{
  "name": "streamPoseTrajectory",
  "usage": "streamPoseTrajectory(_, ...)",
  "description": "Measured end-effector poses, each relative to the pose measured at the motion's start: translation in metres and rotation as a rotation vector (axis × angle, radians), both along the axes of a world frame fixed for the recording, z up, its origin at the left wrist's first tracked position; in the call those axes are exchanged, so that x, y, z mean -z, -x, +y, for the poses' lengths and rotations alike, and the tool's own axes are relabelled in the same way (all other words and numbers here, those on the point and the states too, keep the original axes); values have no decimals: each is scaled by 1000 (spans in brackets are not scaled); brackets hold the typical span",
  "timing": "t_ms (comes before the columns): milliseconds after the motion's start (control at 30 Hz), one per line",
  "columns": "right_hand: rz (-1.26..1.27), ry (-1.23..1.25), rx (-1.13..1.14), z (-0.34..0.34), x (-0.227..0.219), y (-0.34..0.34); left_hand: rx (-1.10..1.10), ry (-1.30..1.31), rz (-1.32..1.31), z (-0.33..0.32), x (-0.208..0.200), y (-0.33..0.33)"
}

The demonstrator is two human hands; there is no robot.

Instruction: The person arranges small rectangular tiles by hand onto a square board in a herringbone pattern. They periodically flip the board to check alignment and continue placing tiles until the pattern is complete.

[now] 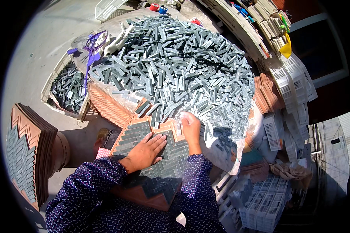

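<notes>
An orange-brown herringbone tray [168,126] lies in front of me, tilted, its slots mostly filled with dark grey-green stone strips [157,176]. My left hand [147,150] rests flat on these strips, palm down with fingers stretched out. At the tray's far right edge is my right hand [191,130], its fingers curled together by the unfilled slots; what they hold, if anything, is hidden. Several loose strips [156,115] lie at the tray's far corner. Beyond both hands spreads a big heap of stone strips [182,66], dusty and jumbled.
At left stands a stack of trays [39,151], its top one partly laid with strips. A pale bin [46,87] of strips sits behind it. Another orange tray [107,103] adjoins the heap. White plastic crates [266,202] and more stacked trays [266,93] are on the right.
</notes>
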State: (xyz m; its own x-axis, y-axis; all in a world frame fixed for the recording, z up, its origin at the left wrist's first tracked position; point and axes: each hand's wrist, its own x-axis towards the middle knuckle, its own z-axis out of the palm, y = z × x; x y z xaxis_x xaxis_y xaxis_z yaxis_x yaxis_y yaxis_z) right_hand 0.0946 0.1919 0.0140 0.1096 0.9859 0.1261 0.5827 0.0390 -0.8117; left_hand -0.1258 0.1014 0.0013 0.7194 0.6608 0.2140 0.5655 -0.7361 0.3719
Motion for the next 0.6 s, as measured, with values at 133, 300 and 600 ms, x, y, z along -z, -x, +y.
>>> streamPoseTrajectory(133, -633, 247, 111, -12, -26, 28, -26, 13, 33, -1, 4, 11)
streamPoseTrajectory(300, -426, 270, 64, -14, -8, 0, -12, 28, -1, -2, 1, 4)
streamPoseTrajectory(600, -35, 322, -192, -26, 6, -3, -31, 16, 0, -1, 1, 9)
